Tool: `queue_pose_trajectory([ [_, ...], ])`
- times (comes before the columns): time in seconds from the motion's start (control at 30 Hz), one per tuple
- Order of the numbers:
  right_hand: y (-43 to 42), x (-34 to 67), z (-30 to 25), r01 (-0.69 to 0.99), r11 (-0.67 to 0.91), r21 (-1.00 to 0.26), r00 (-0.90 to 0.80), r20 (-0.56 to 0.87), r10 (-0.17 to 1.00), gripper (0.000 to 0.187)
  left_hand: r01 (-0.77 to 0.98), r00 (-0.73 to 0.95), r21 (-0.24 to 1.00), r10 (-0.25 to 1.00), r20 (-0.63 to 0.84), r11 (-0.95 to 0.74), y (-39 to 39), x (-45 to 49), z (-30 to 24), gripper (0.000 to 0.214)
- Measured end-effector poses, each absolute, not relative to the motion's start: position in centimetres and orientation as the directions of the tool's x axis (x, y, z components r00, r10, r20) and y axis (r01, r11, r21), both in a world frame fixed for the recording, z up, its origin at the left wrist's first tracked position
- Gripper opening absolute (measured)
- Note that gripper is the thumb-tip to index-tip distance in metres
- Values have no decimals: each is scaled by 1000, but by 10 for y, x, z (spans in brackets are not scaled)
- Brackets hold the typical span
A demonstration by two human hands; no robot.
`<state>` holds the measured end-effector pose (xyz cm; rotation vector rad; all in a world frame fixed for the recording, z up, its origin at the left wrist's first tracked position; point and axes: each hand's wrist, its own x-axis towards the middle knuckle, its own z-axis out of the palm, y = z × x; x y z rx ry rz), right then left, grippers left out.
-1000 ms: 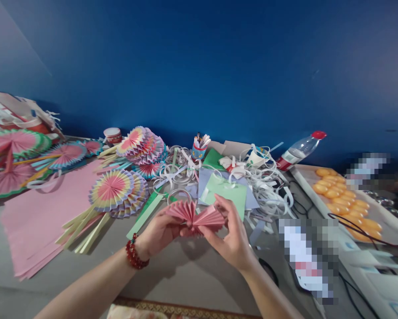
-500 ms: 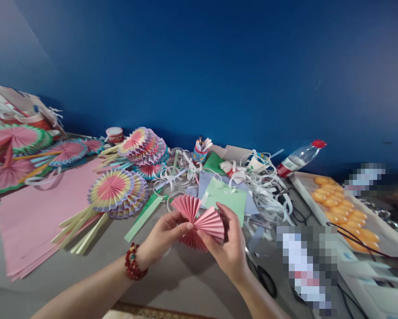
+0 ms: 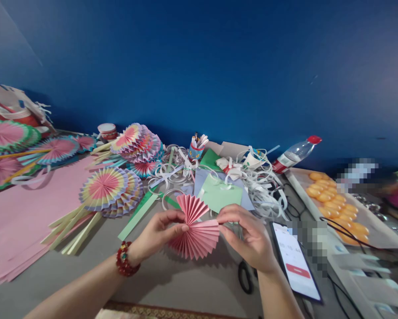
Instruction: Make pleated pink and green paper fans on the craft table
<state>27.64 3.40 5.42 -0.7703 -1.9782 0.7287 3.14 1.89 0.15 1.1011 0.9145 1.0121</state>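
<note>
A pink pleated paper fan (image 3: 195, 230) is spread part-way open above the grey table (image 3: 185, 283). My left hand (image 3: 159, 232), with a red bead bracelet at the wrist, pinches the fan at its centre. My right hand (image 3: 248, 237) pinches the fan's right edge with thumb and fingers. A light green sheet (image 3: 222, 195) lies just behind the fan. A pair of black scissors (image 3: 247, 277) lies on the table under my right wrist.
Finished striped fans on sticks (image 3: 109, 190) and a stack of pink paper (image 3: 26, 212) lie at the left. Curled white paper strips (image 3: 261, 186), a pen cup (image 3: 195, 150) and a plastic bottle (image 3: 295, 153) sit behind. A phone (image 3: 295, 261) and a tray of orange pieces (image 3: 338, 204) are at the right.
The fan has been spread wider, its lower half now fanned downward. My right hand has moved out to the fan's right edge. The view shifted slightly, showing the phone.
</note>
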Motion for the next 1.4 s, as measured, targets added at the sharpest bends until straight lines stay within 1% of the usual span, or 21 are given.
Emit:
queue_pose_trajectory([
  [0.23,35,278,60,255,578,-775,-478,418,772,11,-47,320,997,946,-48,66,18,30,1,25],
  [0.47,36,282,60,289,549,-784,-510,359,781,8,-1,390,999,921,-31,34,19,30,4,23],
  [0.73,36,285,62,321,526,-788,-558,291,777,9,80,461,996,887,-11,-30,21,28,8,22],
  [1.03,35,286,63,380,551,-743,-561,288,776,12,124,514,991,857,-28,-42,23,27,11,23],
  [1.4,36,284,60,399,573,-716,-578,289,763,11,200,584,975,811,-40,-96,24,26,18,27],
])
